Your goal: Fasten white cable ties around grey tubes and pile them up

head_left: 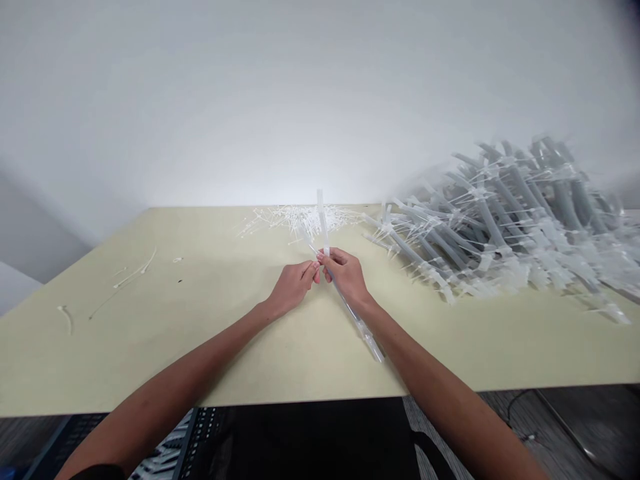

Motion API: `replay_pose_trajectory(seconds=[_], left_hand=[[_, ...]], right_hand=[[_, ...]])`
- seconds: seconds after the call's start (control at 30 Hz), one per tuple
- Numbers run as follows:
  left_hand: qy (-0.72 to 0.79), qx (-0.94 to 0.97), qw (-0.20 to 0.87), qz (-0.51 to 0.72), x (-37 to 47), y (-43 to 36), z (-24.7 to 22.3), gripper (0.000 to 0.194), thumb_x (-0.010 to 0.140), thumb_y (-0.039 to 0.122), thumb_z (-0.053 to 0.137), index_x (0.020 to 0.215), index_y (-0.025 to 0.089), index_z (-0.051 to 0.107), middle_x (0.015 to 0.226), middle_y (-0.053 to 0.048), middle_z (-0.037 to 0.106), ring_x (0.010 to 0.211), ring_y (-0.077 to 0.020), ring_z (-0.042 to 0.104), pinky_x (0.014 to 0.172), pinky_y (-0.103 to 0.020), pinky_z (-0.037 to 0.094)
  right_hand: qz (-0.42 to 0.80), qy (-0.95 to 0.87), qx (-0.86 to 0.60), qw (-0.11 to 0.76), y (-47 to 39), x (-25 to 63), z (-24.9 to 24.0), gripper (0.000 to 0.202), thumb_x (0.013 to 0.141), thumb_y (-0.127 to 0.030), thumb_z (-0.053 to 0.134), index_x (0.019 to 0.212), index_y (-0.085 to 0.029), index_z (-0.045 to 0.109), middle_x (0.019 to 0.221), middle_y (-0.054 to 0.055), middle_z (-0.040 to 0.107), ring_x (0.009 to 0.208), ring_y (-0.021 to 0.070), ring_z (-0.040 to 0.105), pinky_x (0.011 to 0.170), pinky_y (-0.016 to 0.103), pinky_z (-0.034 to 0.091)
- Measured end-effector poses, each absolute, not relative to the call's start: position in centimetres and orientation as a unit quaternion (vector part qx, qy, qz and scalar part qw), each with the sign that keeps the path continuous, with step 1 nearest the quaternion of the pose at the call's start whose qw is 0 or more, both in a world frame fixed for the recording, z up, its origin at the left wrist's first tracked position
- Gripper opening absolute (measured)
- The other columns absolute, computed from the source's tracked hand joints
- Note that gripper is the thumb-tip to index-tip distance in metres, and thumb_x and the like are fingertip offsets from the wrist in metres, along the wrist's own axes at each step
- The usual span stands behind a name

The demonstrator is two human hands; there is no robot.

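In front of me, above the middle of the table, my right hand (347,277) is closed around a clear plastic tube (369,339). One end of the tube points up and away past my fingers, and the other slants down beside my right forearm. My left hand (293,287) meets the right at the tube's upper part, thumb and fingers pinched together. What sits between those left fingertips is too small to make out. A thin pale branch (307,239) sticks out just beyond the fingertips; I cannot tell whether it is a tie or tubing.
White cable ties (313,219) lie heaped at the table's (215,247) back edge. To the right is a large pile of tied clear tubes (493,223). Several loose ties (135,273) and scraps are scattered on the left. Below the front edge stands a dark crate (197,433).
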State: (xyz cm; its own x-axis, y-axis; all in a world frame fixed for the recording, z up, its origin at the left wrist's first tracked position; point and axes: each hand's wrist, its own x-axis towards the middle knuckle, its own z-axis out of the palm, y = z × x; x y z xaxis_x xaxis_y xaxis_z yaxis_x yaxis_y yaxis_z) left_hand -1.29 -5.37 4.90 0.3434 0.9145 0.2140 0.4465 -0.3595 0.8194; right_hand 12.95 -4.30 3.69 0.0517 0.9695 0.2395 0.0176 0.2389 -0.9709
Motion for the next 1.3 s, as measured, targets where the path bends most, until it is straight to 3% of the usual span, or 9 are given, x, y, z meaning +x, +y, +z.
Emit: replay_pose_trajectory(seconds=[0.2,0.27,0.37,0.47,0.6,0.77,0.9,1.1,1.3], left_hand=[[0.443,0.759,0.352,0.322,-2.8,-3.3,4.8,0.051,0.088,0.049,0.021,0.075,0.018,0.06,0.063,-0.001,0.051,0.06,-0.0136,0.047,0.059,-0.025,0.035],[0.475,0.764,0.284,0.332,-4.1,-1.2,4.1,0.049,0.089,0.047,0.021,0.084,0.018,0.06,0.072,-0.003,0.055,0.067,-0.0153,0.051,0.065,-0.027,0.037],[0.535,0.779,0.106,0.31,-5.6,2.6,2.6,0.032,0.086,0.038,0.038,0.101,0.017,0.056,0.088,-0.007,0.056,0.087,-0.0203,0.05,0.079,-0.031,0.036],[0.562,0.794,0.014,0.234,-6.1,5.6,1.3,0.035,0.083,0.033,0.046,0.115,0.018,0.049,0.107,-0.011,0.051,0.097,-0.0243,0.046,0.081,-0.034,0.035],[0.56,0.812,-0.015,0.163,-5.4,7.0,0.7,0.021,0.085,0.026,0.042,0.098,0.016,0.055,0.099,-0.011,0.053,0.094,-0.0243,0.046,0.078,-0.033,0.035],[0.576,0.797,-0.02,0.178,-5.0,6.0,1.0,0.016,0.084,0.017,0.036,0.087,0.015,0.052,0.09,-0.011,0.053,0.086,-0.022,0.047,0.076,-0.033,0.034],[0.603,0.748,0.043,0.274,-5.2,3.9,1.6,0.014,0.082,0.021,0.036,0.078,0.017,0.048,0.079,-0.007,0.053,0.074,-0.0188,0.048,0.066,-0.031,0.035],[0.576,0.614,0.313,0.439,-4.3,0.5,3.0,0.026,0.082,0.038,0.035,0.075,0.017,0.048,0.077,-0.003,0.055,0.061,-0.0126,0.047,0.056,-0.026,0.036],[0.446,0.578,0.491,0.476,-2.3,-1.5,3.2,0.031,0.081,0.044,0.04,0.07,0.016,0.047,0.064,0.001,0.045,0.055,-0.0089,0.043,0.058,-0.024,0.04]], right_hand=[[0.451,-0.515,-0.474,0.554,-4.2,13.6,3.9,0.044,0.073,-0.051,0.056,0.101,-0.018,0.061,0.066,0.0,0.053,0.049,0.01,0.049,0.046,0.024,0.042],[0.489,-0.494,-0.453,0.558,-3.9,14.0,4.0,0.042,0.072,-0.05,0.057,0.098,-0.018,0.061,0.066,0.0,0.051,0.049,0.0092,0.048,0.046,0.023,0.041],[0.539,-0.461,-0.417,0.568,-3.7,14.4,4.2,0.038,0.069,-0.048,0.062,0.09,-0.016,0.061,0.071,0.001,0.054,0.052,0.0089,0.05,0.048,0.023,0.042],[0.56,-0.444,-0.393,0.578,-3.7,14.4,4.4,0.045,0.066,-0.04,0.068,0.102,-0.015,0.057,0.074,0.002,0.057,0.054,0.0088,0.05,0.052,0.024,0.043],[0.579,-0.449,-0.376,0.568,-3.9,14.3,4.8,0.055,0.064,-0.033,0.071,0.112,-0.014,0.052,0.071,0.002,0.06,0.051,0.0085,0.049,0.051,0.025,0.042],[0.605,-0.436,-0.369,0.554,-4.1,14.7,5.5,0.028,0.068,-0.032,0.066,0.088,-0.013,0.059,0.081,0.008,0.063,0.059,0.0104,0.053,0.049,0.023,0.04],[0.632,-0.419,-0.358,0.545,-4.3,15.0,5.9,0.022,0.071,-0.028,0.058,0.086,-0.012,0.06,0.081,0.008,0.063,0.055,0.0095,0.05,0.044,0.022,0.035],[0.663,-0.422,-0.339,0.517,-4.5,14.9,6.2,0.026,0.072,-0.027,0.052,0.091,-0.012,0.06,0.07,0.004,0.061,0.04,0.0045,0.036,0.036,0.02,0.02],[0.676,-0.441,-0.319,0.496,-5.0,14.6,6.4,0.021,0.074,-0.031,0.053,0.081,-0.012,0.059,0.051,0.001,0.053,0.039,0.0062,0.033,0.036,0.021,0.017]])
